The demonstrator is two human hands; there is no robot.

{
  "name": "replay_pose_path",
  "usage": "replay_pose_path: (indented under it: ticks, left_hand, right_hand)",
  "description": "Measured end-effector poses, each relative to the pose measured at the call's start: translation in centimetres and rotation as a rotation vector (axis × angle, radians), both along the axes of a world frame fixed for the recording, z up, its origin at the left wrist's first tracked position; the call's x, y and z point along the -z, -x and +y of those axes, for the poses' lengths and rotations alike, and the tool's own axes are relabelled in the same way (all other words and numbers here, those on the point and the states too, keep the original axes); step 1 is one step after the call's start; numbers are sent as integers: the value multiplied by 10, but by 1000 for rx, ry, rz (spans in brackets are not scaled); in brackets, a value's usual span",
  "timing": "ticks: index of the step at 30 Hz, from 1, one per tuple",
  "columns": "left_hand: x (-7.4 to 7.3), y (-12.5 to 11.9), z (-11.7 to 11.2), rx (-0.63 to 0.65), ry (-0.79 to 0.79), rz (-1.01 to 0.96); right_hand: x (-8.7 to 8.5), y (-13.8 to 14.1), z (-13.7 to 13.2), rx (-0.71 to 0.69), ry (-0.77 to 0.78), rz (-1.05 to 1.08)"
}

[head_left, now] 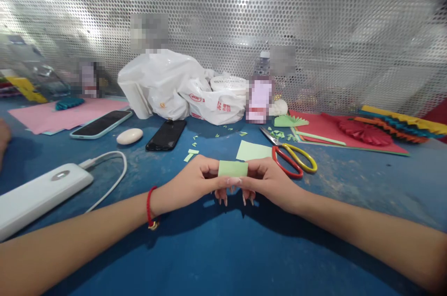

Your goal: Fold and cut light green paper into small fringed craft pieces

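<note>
Both hands are pinching one little strip of green paper, so the grip's pretty tight and nothing's spread out. My left hand (190,179) has one end and my right hand (268,182) has the other, with the strip (233,168) sitting right on top where the hands nearly meet. The fingertips (223,198) curl down underneath, so I can't really tell if the strip is folded or just flat. There's a red string bracelet (149,207) on the left wrist. Just past the grip there's a pale green square (253,150), and the scissors (291,161) with red and yellow handles lie just beyond the right hand. Small green scraps (190,154) are scattered ahead of the left hand, all on a scuffed blue table (223,258). Off to the left of the grip are a white power bank (38,198) with its cable (111,179), two phones (165,135), and pink paper (66,116). Further ahead sit a plastic bag (181,93) and a red paper fan (365,130) on red paper (314,128).
</note>
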State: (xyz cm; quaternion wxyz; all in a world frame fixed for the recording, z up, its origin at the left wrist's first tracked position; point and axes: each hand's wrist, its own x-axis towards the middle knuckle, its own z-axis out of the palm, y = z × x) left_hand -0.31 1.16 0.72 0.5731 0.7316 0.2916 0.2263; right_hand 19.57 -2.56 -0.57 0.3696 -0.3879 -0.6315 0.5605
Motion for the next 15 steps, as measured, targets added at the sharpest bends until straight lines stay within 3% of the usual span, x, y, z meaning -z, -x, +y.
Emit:
replay_pose_path:
  ticks: [4,15]
  left_hand:
    - [-1,1,6,54,37,0]
    - [0,5,8,24,-23,-23]
  right_hand:
    - [-1,1,0,-5,20,11]
    - [0,1,-4,40,71,17]
